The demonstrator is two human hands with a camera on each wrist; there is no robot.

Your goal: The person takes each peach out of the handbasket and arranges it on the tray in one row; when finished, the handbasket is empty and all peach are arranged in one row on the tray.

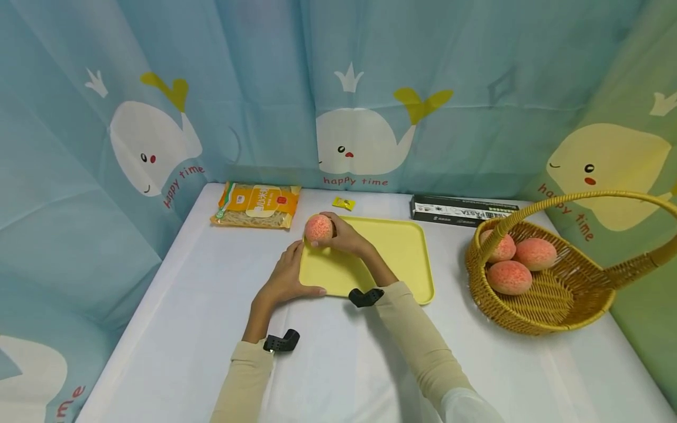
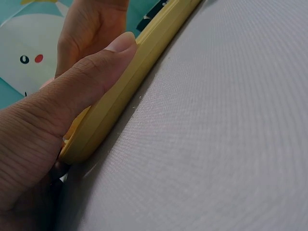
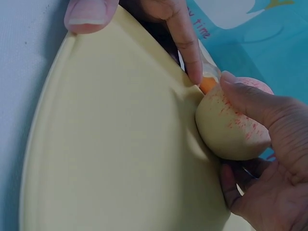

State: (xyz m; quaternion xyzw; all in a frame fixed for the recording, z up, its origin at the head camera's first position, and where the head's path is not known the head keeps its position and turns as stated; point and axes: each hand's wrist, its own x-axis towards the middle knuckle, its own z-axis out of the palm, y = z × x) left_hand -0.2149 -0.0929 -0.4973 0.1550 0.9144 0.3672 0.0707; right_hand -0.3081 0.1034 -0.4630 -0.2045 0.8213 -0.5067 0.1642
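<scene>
My right hand (image 1: 346,236) grips a round pink-speckled peach (image 1: 319,228) over the far left corner of a shallow yellow tray (image 1: 399,247). Thumb and fingers wrap its side, and in the right wrist view the pale underside of the peach (image 3: 231,127) sits right at the tray's rim. Holding the tray's left end is my left hand (image 1: 285,279), thumb on the near rim and fingers along the left side. The left wrist view shows that thumb (image 2: 103,72) lying over the tray's edge (image 2: 103,127).
A wicker basket (image 1: 587,323) with a tall handle stands at the right, holding three more peaches (image 1: 509,278). Along the back lie an orange food packet (image 1: 257,205), a small yellow sachet (image 1: 344,203) and a black pasta box (image 1: 460,210). Whale-print curtains hang behind the white table.
</scene>
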